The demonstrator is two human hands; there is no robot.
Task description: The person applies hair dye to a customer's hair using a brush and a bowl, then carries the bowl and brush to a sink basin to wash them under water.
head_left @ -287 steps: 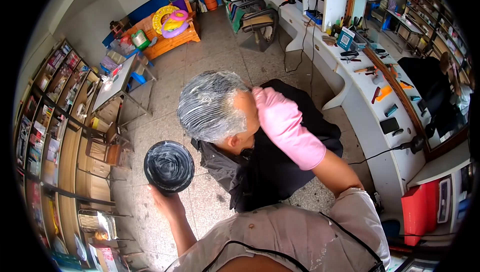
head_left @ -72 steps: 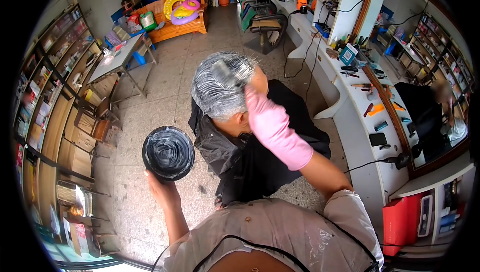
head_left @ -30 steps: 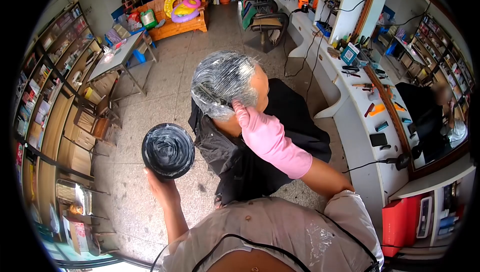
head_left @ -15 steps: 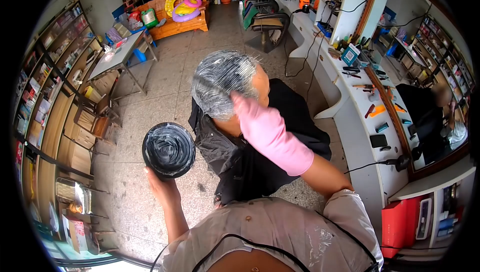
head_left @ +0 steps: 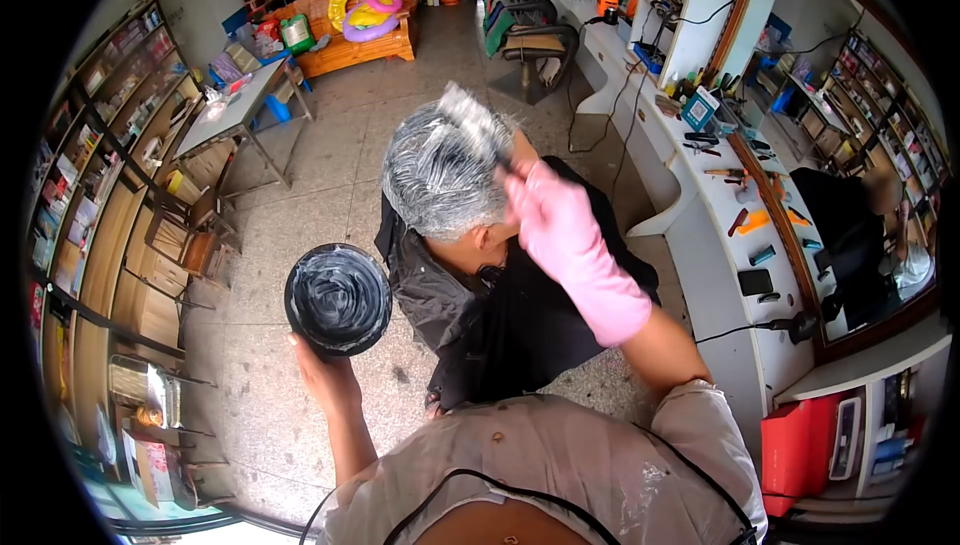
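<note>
A seated person in a black cape has hair coated with whitish cream in combed streaks. My right hand, in a pink glove, is closed round the dark handle of a brush. The brush's cream-covered, motion-blurred end lies over the top front of the head. At the left, my left hand holds a black bowl from below, with whitish cream smeared inside it. The bowl is beside the caped shoulder, apart from the head.
A white counter with tools, cords and a mirror runs along the right. Shelves and a grey table stand at the left. Behind are a salon chair and a wooden bench with swim rings.
My right hand has moved right, and the brush has swung from the back of the head to its top front. The head is tilted further down. My left hand and the bowl have hardly moved.
</note>
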